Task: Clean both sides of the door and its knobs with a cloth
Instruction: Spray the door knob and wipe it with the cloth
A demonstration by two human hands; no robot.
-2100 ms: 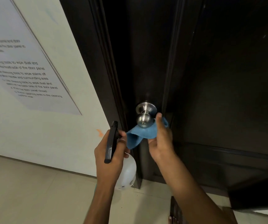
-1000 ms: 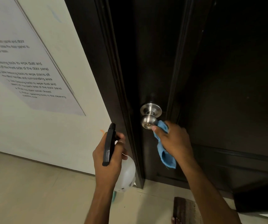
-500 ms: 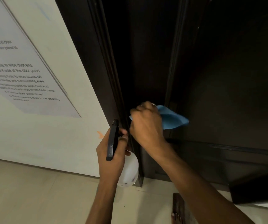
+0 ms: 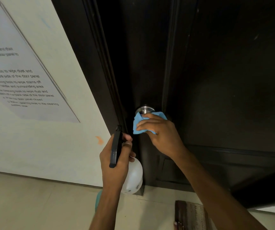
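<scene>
- Since half a second ago, the right hand has bunched the blue cloth tighter over the knob.
- Left hand grips a spray bottle (nozzle up).
- Only the knob's rose shows, on the dark door, axis pointing outward.
</scene>
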